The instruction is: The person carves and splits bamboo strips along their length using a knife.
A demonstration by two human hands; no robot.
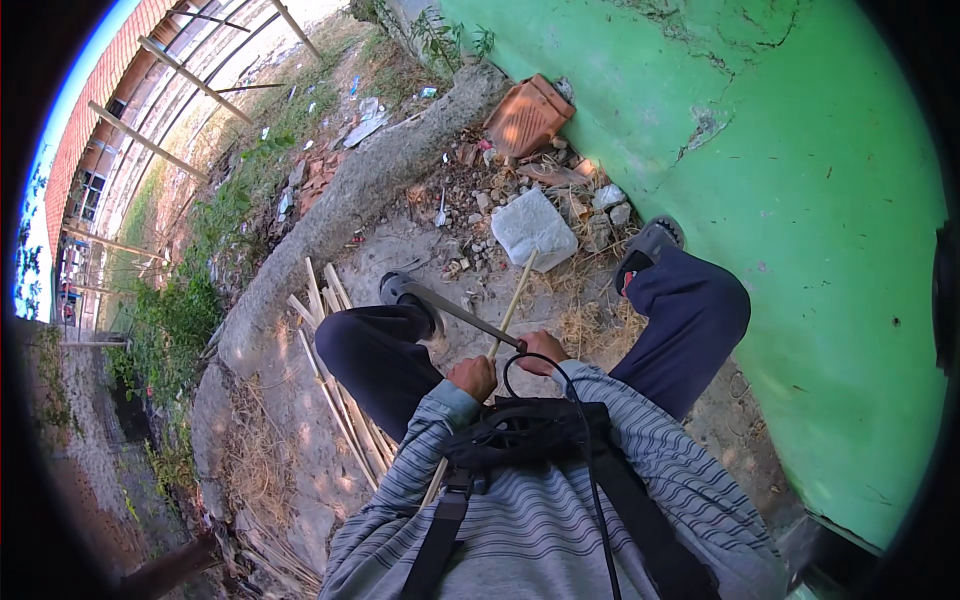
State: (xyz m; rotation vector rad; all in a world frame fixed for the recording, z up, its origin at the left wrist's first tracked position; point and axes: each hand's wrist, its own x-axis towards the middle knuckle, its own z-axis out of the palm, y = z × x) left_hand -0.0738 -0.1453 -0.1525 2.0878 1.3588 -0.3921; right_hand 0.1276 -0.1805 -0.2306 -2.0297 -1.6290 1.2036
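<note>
My left hand [473,378] is closed around a long, thin bamboo strip [515,300]. The strip's far end reaches the near edge of a white block [535,228], and its near end runs back under my left forearm. In my right hand [542,354] is the handle of a long machete [465,315], its dark blade pointing to the upper left. The blade crosses the strip just beyond my left hand; whether they touch I cannot tell. A black cable partly covers my right hand.
Several more bamboo strips [352,425] lie on the ground by my left leg. A green wall [780,250] rises on the right. Rubble and a broken terracotta tile [530,115] lie ahead. A low concrete ridge [340,215] curves along the left, with plants beyond.
</note>
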